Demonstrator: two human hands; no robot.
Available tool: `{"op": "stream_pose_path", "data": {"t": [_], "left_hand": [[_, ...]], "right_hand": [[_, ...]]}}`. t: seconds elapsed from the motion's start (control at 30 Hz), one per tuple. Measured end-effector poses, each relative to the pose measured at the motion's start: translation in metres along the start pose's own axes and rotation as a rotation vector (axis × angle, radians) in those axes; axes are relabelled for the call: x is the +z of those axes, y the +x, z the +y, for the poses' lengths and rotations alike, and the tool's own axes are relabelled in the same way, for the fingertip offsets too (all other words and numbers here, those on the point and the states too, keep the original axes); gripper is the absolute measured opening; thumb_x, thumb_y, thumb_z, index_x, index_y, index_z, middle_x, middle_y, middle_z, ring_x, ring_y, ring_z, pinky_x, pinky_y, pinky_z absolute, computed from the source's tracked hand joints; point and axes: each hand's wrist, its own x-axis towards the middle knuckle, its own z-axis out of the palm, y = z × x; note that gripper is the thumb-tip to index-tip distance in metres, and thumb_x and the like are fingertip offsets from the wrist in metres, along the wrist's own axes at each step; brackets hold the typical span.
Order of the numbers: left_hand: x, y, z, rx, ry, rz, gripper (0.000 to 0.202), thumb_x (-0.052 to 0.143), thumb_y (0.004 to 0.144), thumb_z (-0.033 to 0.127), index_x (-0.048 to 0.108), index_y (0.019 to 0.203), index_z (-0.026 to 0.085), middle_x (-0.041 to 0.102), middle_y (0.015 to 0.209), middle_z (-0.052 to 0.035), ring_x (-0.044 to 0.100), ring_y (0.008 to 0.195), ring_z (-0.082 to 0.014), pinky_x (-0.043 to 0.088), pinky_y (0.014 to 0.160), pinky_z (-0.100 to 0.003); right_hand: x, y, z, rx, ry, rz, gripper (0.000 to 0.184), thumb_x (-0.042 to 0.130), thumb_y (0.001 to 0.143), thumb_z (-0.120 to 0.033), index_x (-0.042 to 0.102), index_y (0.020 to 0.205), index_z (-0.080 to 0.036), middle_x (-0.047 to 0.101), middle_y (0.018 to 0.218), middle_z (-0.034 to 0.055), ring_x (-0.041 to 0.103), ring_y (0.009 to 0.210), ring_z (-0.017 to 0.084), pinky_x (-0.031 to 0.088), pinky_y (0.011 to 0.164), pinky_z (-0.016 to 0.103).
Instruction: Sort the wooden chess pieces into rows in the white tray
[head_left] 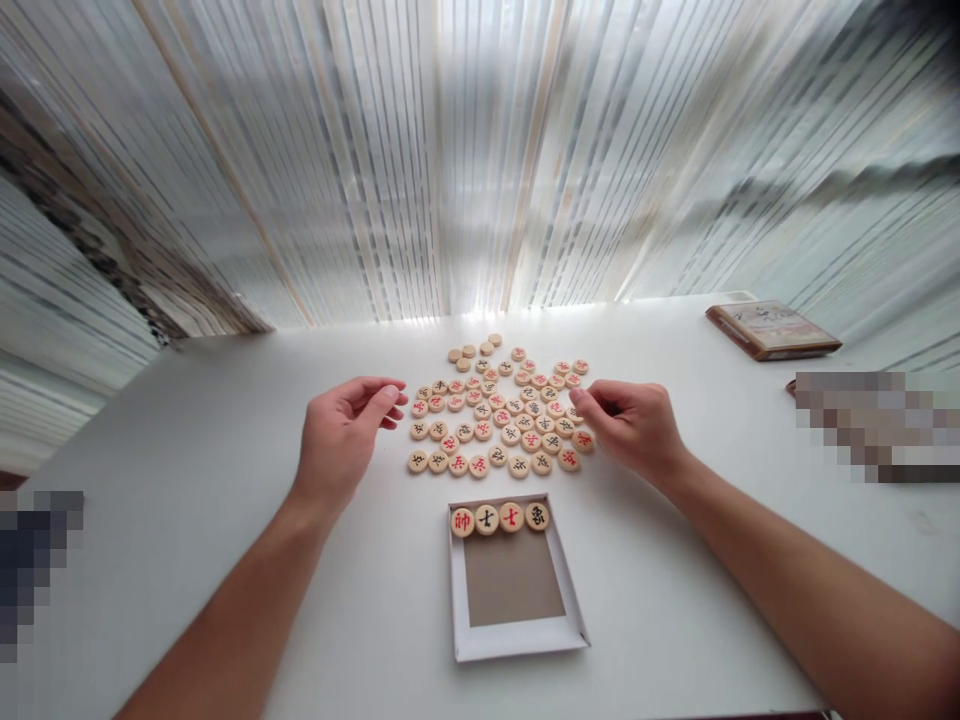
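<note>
Many round wooden Chinese chess pieces (483, 431) lie loosely spread on the white table, marked with red or black characters. My left hand (346, 430) hovers at their left edge, fingers loosely curled and slightly apart, with no piece visible in it. On the right side my right hand (628, 425) is closed, thumb against the curled fingers beside the outermost pieces; whatever it may hold is hidden. Nearer me is a shallow white box (517, 640) with a brown-grey inner base. Several larger pieces (511, 517), red and black, form a row along its far end.
The white table (360, 590) reaches back to a striped sheer curtain (480, 160). At the back right lies a flat brown-edged box (776, 330) with a picture on top. A pixelated object (877, 425) is closer on the right, and another blurred patch (34, 570) at left.
</note>
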Motion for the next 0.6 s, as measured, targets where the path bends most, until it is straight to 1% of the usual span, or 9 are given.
{"op": "stream_pose_path", "data": {"t": [0.1, 0.2, 0.27, 0.4, 0.5, 0.6], "left_hand": [[0.000, 0.004, -0.002, 0.038, 0.133, -0.054, 0.026, 0.073, 0.089, 0.040, 0.083, 0.094, 0.016, 0.081, 0.083, -0.0068, 0.074, 0.075, -0.0198, 0.060, 0.073, -0.030], [0.001, 0.006, -0.013, 0.101, 0.282, -0.014, 0.022, 0.072, 0.088, 0.037, 0.084, 0.092, 0.019, 0.082, 0.087, -0.0053, 0.073, 0.077, -0.0201, 0.056, 0.075, -0.029], [0.002, 0.004, -0.022, 0.133, 0.351, 0.012, 0.022, 0.071, 0.088, 0.037, 0.084, 0.091, 0.020, 0.082, 0.086, -0.0045, 0.071, 0.076, -0.0203, 0.054, 0.072, -0.029], [0.003, -0.001, -0.036, 0.138, 0.395, -0.018, 0.026, 0.068, 0.092, 0.041, 0.085, 0.094, 0.020, 0.080, 0.079, -0.0029, 0.066, 0.067, -0.0181, 0.050, 0.066, -0.028], [0.003, -0.007, -0.040, 0.133, 0.393, -0.073, 0.030, 0.068, 0.093, 0.043, 0.085, 0.093, 0.019, 0.072, 0.067, -0.0005, 0.057, 0.058, -0.0157, 0.045, 0.059, -0.027], [0.003, -0.011, -0.039, 0.137, 0.384, -0.113, 0.031, 0.069, 0.093, 0.045, 0.085, 0.092, 0.019, 0.063, 0.059, 0.0018, 0.052, 0.055, -0.0146, 0.041, 0.056, -0.027]], "right_hand": [[0.000, 0.002, 0.005, 0.041, -0.002, 0.022, 0.057, 0.064, 0.095, -0.048, 0.040, 0.050, -0.022, 0.029, 0.050, -0.0044, 0.026, 0.050, 0.011, 0.026, 0.049, 0.028], [-0.002, 0.005, 0.012, 0.080, -0.008, 0.051, 0.053, 0.065, 0.094, -0.048, 0.050, 0.051, -0.021, 0.033, 0.049, -0.0043, 0.031, 0.049, 0.011, 0.028, 0.049, 0.028], [-0.003, 0.007, 0.018, 0.109, -0.015, 0.071, 0.050, 0.067, 0.093, -0.049, 0.057, 0.053, -0.020, 0.040, 0.047, -0.0035, 0.036, 0.048, 0.012, 0.031, 0.050, 0.028], [-0.007, 0.011, 0.031, 0.172, -0.020, 0.103, 0.045, 0.067, 0.094, -0.048, 0.065, 0.060, -0.019, 0.052, 0.048, -0.0009, 0.045, 0.047, 0.014, 0.036, 0.050, 0.028], [-0.007, 0.011, 0.035, 0.209, -0.004, 0.099, 0.044, 0.067, 0.095, -0.048, 0.067, 0.062, -0.019, 0.055, 0.049, -0.0003, 0.047, 0.047, 0.014, 0.039, 0.050, 0.028], [-0.005, 0.010, 0.033, 0.225, 0.020, 0.076, 0.044, 0.069, 0.094, -0.048, 0.068, 0.062, -0.019, 0.056, 0.049, -0.0003, 0.047, 0.048, 0.013, 0.040, 0.051, 0.028]]}}
